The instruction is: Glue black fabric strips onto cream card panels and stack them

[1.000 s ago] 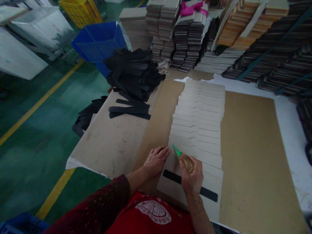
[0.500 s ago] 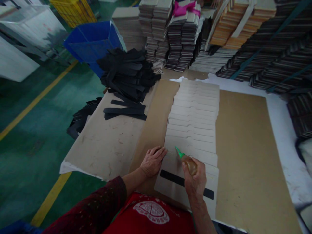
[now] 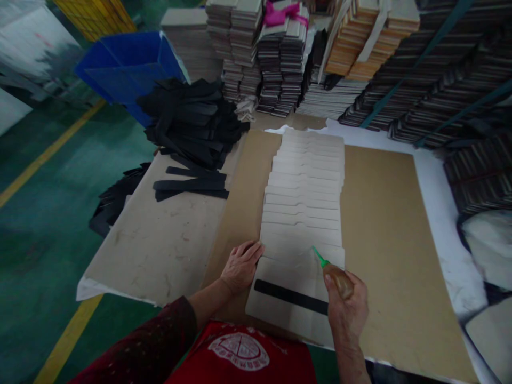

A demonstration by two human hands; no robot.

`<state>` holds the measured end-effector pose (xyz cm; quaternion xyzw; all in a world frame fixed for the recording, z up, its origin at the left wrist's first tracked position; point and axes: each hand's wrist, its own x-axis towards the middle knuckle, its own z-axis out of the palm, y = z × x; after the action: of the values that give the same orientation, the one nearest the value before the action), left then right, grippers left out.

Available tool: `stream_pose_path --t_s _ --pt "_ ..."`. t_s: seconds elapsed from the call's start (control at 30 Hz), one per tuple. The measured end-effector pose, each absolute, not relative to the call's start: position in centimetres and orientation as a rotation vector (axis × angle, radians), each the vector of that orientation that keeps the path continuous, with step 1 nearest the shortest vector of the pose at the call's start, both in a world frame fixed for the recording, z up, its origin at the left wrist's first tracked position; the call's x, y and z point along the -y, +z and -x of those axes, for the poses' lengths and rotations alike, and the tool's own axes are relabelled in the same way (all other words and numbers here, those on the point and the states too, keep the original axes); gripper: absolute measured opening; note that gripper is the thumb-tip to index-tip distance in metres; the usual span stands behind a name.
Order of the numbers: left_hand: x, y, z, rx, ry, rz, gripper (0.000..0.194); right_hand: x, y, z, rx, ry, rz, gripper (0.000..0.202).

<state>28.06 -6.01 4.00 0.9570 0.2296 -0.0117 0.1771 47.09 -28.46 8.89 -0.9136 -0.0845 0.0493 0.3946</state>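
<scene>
My right hand (image 3: 352, 309) is closed around a brown glue bottle (image 3: 340, 282) with a long green nozzle (image 3: 319, 257). The nozzle tip points up and left, over the lower part of a row of overlapping pale grey boards (image 3: 302, 200). Whether the tip touches the surface I cannot tell. At the near end lies a board (image 3: 276, 317) with a black strip (image 3: 290, 296) across it; my right hand hides the strip's right end. My left hand (image 3: 240, 268) rests with fingers stretched out, fingertips at the left edge of the boards.
Loose black strips (image 3: 190, 186) and a large heap of black strips (image 3: 196, 122) lie on the table's left. Behind them stands a blue bin (image 3: 124, 64). Tall stacks of boards (image 3: 280, 69) line the back. A brown sheet (image 3: 384, 229) covers the table under the boards.
My right hand has moved right with the glue bottle, its nozzle tip crossing the board from left to right. My left hand stays at the boards' left edge. The whole view has shifted slightly.
</scene>
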Motion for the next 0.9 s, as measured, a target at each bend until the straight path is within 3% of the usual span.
stream_pose_path --t_s 0.9 --pt "5.9 4.2 -28.0 -0.638 -0.04 -2.731 0.058 23.7 9.5 -43.9 0.395 0.28 2.17 0.043"
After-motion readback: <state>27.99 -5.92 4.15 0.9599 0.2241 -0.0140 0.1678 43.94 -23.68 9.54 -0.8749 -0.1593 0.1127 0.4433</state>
